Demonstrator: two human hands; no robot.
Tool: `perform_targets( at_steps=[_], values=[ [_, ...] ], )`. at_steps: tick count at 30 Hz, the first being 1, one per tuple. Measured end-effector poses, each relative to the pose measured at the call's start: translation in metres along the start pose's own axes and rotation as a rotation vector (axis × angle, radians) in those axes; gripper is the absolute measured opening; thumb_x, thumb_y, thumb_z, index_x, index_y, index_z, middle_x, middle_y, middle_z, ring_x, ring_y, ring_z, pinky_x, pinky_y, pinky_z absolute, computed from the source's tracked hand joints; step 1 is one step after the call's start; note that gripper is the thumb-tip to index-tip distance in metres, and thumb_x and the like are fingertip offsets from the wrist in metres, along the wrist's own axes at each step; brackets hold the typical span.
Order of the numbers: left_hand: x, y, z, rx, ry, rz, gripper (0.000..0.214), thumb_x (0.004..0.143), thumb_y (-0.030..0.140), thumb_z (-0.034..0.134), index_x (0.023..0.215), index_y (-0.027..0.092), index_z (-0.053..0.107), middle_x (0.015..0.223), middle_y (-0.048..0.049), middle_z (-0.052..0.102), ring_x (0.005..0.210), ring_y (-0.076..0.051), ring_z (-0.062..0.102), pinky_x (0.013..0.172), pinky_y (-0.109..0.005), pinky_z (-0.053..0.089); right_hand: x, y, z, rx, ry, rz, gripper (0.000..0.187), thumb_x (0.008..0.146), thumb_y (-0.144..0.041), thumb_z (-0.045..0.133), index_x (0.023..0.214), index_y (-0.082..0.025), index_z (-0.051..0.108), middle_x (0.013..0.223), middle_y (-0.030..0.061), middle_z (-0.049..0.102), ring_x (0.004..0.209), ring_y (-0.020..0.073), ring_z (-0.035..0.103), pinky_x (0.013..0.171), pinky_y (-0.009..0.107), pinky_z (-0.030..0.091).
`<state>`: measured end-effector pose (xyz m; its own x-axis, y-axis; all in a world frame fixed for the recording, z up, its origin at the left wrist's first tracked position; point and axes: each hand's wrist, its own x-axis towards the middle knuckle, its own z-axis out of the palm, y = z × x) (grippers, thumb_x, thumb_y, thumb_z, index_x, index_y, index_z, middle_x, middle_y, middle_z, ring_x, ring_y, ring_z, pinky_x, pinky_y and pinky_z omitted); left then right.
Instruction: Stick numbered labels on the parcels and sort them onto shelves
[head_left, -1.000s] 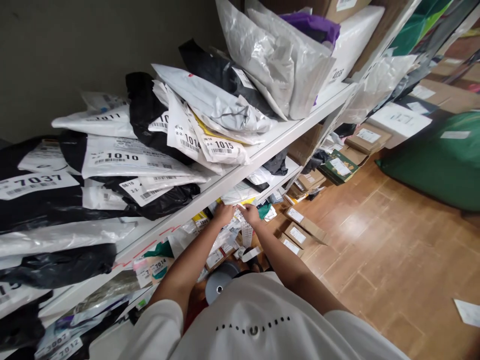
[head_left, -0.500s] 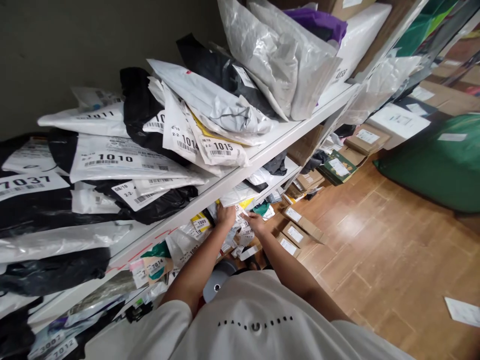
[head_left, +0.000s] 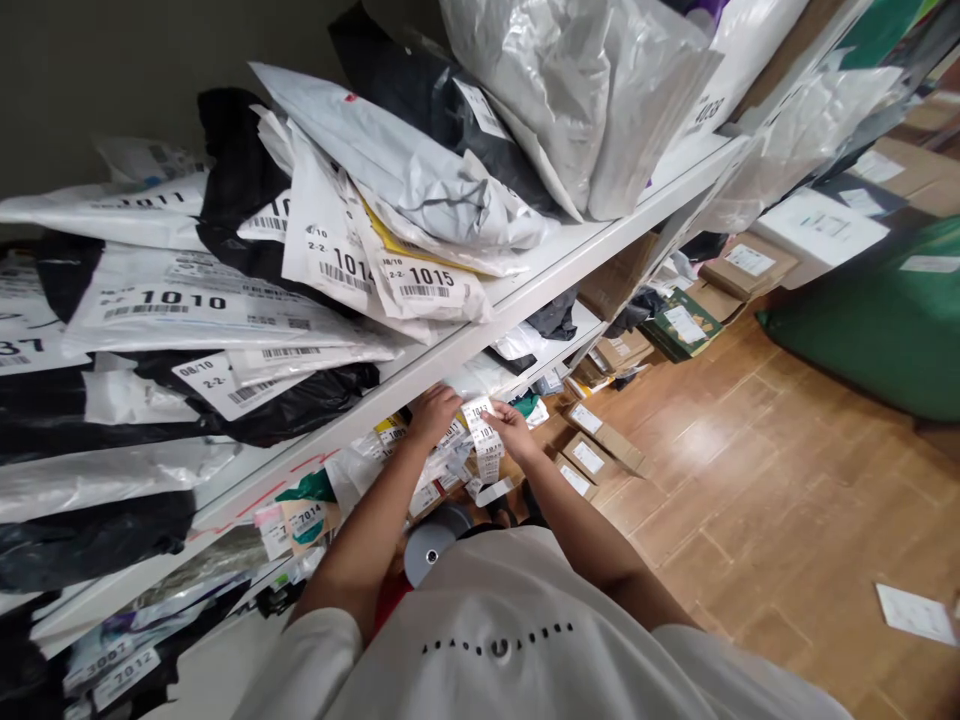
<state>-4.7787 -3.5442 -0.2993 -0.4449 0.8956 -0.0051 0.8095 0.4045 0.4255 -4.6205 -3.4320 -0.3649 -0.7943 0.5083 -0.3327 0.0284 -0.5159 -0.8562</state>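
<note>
Under the front edge of the upper shelf point(head_left: 570, 270), a paper strip of labels point(head_left: 489, 445) hangs between the person's forearms, numbered face showing, 1013 near its top. Right hand point(head_left: 508, 428) pinches it by the right edge, thumb and fingers closed near the top. Left hand point(head_left: 436, 412) sits apart from it, fingers curled by a white packet point(head_left: 486, 376); cannot tell whether it grips anything.

Handling, judged by eye: very light, limp, apt to curl and swing at the loose lower end. Should tear or crease easily; not much slip expected. Best hold: light pinch on a side margin near the top, clear of the print.

Against half a second ago: left hand has moved away from the strip, leftward; strip faces the camera more squarely, numbers easier to read. View has shifted too, shelf packets point(head_left: 161, 300) sitting farther left.
</note>
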Motion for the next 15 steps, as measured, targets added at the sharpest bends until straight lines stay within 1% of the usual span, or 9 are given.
perform_targets(
  at_steps=[1,3,4,6,7,8,10,12,15],
  values=[
    [0.000,-0.002,-0.002,-0.019,-0.038,0.037,0.007,0.080,0.017,0.063,0.075,0.021,0.066,0.086,-0.0062,0.065,0.096,-0.024,0.060,0.095,-0.037,0.046,0.007,-0.001,0.004,-0.025,-0.014,-0.029,0.048,0.069,-0.058,0.072,0.098,-0.020,0.066,0.078,0.0023,0.069,0.063,0.0145,0.058,0.061,0.028,0.047],
    [-0.002,-0.002,-0.003,-0.059,-0.082,0.081,0.007,0.079,0.017,0.062,0.073,0.020,0.065,0.085,-0.0050,0.066,0.089,-0.021,0.062,0.086,-0.032,0.049,0.020,-0.002,0.010,-0.105,-0.014,-0.063,0.050,0.071,-0.063,0.067,0.092,-0.018,0.068,0.073,0.0025,0.067,0.060,0.0141,0.055,0.058,0.027,0.045],
    [-0.003,-0.002,-0.001,-0.077,-0.084,0.081,0.010,0.082,0.016,0.057,0.078,0.020,0.066,0.087,-0.0047,0.067,0.087,-0.019,0.063,0.083,-0.030,0.050,0.025,-0.001,0.011,-0.145,-0.010,-0.070,0.050,0.070,-0.064,0.066,0.086,-0.017,0.068,0.070,0.0024,0.066,0.058,0.0135,0.053,0.057,0.027,0.043],
    [-0.003,-0.001,0.003,-0.104,-0.058,0.046,0.021,0.091,0.017,0.045,0.095,0.020,0.066,0.093,-0.0041,0.070,0.086,-0.017,0.065,0.078,-0.027,0.050,0.029,0.001,0.012,-0.210,-0.002,-0.082,0.050,0.067,-0.065,0.068,0.077,-0.016,0.067,0.067,0.0021,0.064,0.057,0.0125,0.050,0.056,0.026,0.041],
    [-0.003,0.000,0.006,-0.110,-0.039,0.020,0.024,0.094,0.019,0.041,0.102,0.020,0.064,0.094,-0.0039,0.071,0.086,-0.016,0.065,0.077,-0.026,0.050,0.030,0.002,0.012,-0.244,0.006,-0.091,0.049,0.066,-0.064,0.069,0.075,-0.016,0.067,0.067,0.0020,0.064,0.057,0.0121,0.049,0.057,0.026,0.040],
    [-0.001,0.000,0.009,-0.108,-0.021,-0.006,0.023,0.096,0.024,0.042,0.106,0.020,0.062,0.094,-0.0039,0.071,0.086,-0.017,0.066,0.076,-0.026,0.050,0.030,0.002,0.011,-0.279,0.018,-0.101,0.048,0.066,-0.063,0.070,0.073,-0.016,0.067,0.068,0.0017,0.064,0.058,0.0117,0.049,0.058,0.026,0.039],
    [0.003,0.001,0.014,-0.085,0.002,-0.043,0.018,0.094,0.032,0.050,0.103,0.020,0.061,0.090,-0.0039,0.070,0.084,-0.018,0.065,0.074,-0.027,0.050,0.029,0.003,0.012,-0.349,0.060,-0.118,0.047,0.066,-0.062,0.071,0.069,-0.016,0.065,0.065,0.0003,0.061,0.057,0.0107,0.045,0.058,0.025,0.037],
    [0.006,0.002,0.018,-0.049,0.012,-0.054,0.014,0.092,0.033,0.055,0.095,0.020,0.061,0.087,-0.0039,0.068,0.083,-0.019,0.064,0.074,-0.028,0.049,0.027,0.004,0.013,-0.411,0.126,-0.129,0.047,0.066,-0.062,0.071,0.062,-0.016,0.060,0.057,-0.0020,0.053,0.055,0.0095,0.039,0.055,0.024,0.032],
    [0.009,0.004,0.022,0.018,0.021,-0.052,0.015,0.094,0.031,0.052,0.088,0.020,0.059,0.091,-0.0054,0.064,0.086,-0.019,0.061,0.079,-0.030,0.049,0.026,0.006,0.017,-0.466,0.228,-0.132,0.050,0.067,-0.063,0.069,0.055,-0.017,0.054,0.051,-0.0036,0.045,0.053,0.0091,0.033,0.054,0.025,0.027]
  ],
)
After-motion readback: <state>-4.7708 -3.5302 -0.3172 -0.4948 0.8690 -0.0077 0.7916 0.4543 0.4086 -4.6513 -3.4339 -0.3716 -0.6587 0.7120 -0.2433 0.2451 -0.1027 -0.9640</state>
